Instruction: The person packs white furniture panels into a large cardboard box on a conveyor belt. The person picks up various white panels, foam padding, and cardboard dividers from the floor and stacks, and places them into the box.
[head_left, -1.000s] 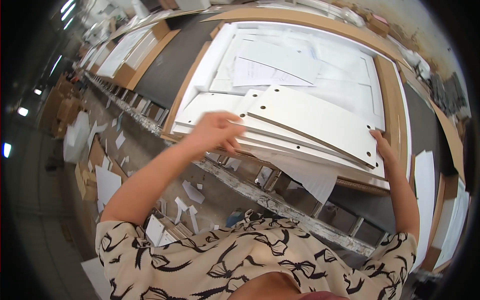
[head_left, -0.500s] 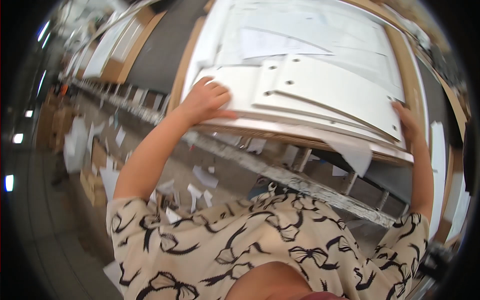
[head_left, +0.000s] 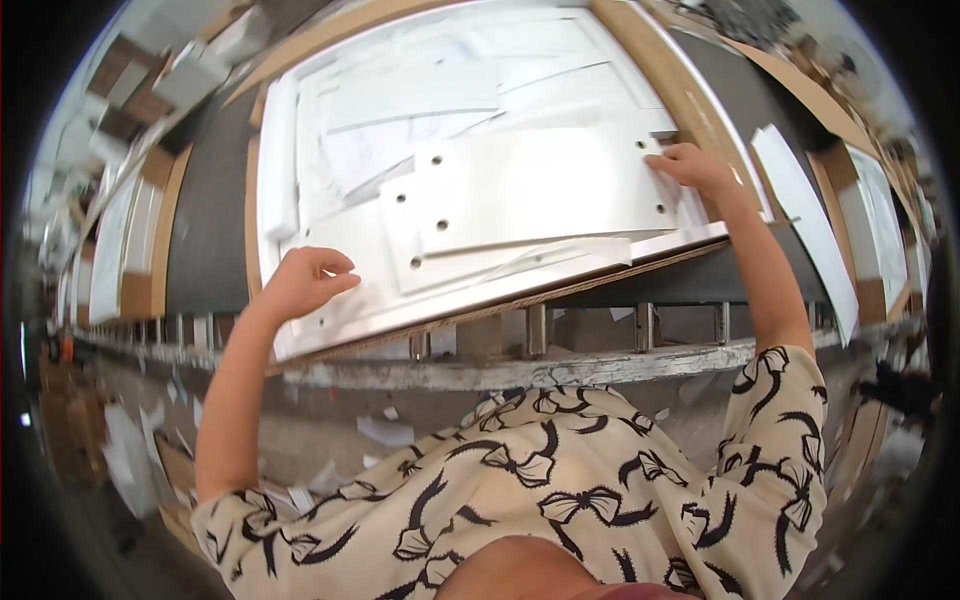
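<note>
A white panel with dark round holes near its ends lies on top of a stack. My right hand is closed on its far right corner, thumb over the top face. Under it a second holed panel sticks out to the left. A wider white panel lies below both. Over that panel's left part is my left hand, fingers bent and apart from the thumb, holding nothing. The stack sits in the near part of a shallow cardboard box with white foam strips along its sides.
Clear plastic and printed paper sheets lie behind the stack. The box rests on a dark conveyor belt, with a worn metal rail along its near side. More boxes stand left and right. Paper scraps litter the floor.
The view has turned, and the box now sits farther left in it. My left hand has come away from the wide panel's near left edge. My right hand is now at the top panel's far right corner.
</note>
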